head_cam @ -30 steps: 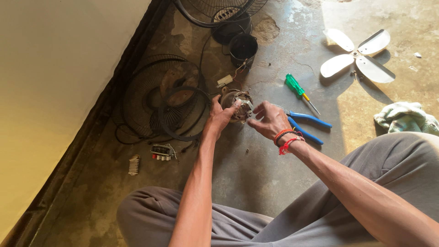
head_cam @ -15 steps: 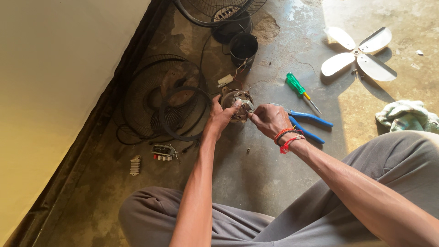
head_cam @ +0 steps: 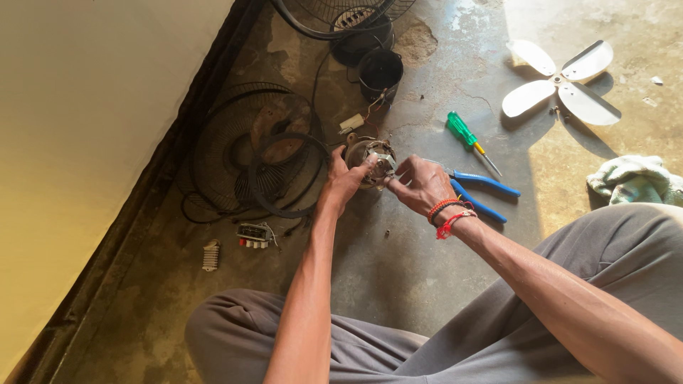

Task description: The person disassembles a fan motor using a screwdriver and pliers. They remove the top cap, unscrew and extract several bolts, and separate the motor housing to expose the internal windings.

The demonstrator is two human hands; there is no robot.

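While both hands stayed closed on the same part, little else moved over the last second.

Left hand (head_cam: 346, 178): wrapped around the near side of the fan motor (head_cam: 370, 162), fingers (head_cam: 368, 163) curled narrow over its round metal body, gripping it just above the floor (head_cam: 398, 263).

Right hand (head_cam: 421, 186): brought in close from the right, fingers (head_cam: 404, 168) pinched narrow at the motor's face; whether a small part or wire sat between the tips, cannot tell. Red bands worn at the wrist.

Fan motor: held between the two hands, well apart from every edge of the floor, wires trailing from it toward the black housing cup (head_cam: 380, 71) farther off.

Change: compared with a second ago, right fingers drawn slightly nearer the motor's face and the grip kept; motor in much the same spot. Judged as fine work at the motor's front under way, not finished.

Nearby: blue-handled pliers (head_cam: 484, 195) just beside the right wrist; green screwdriver (head_cam: 466, 135) beyond them; white fan blade (head_cam: 560, 80) toward the far right; wire guard (head_cam: 256, 156) lying by the wall-side edge; pale cloth (head_cam: 633, 179) at the right edge.
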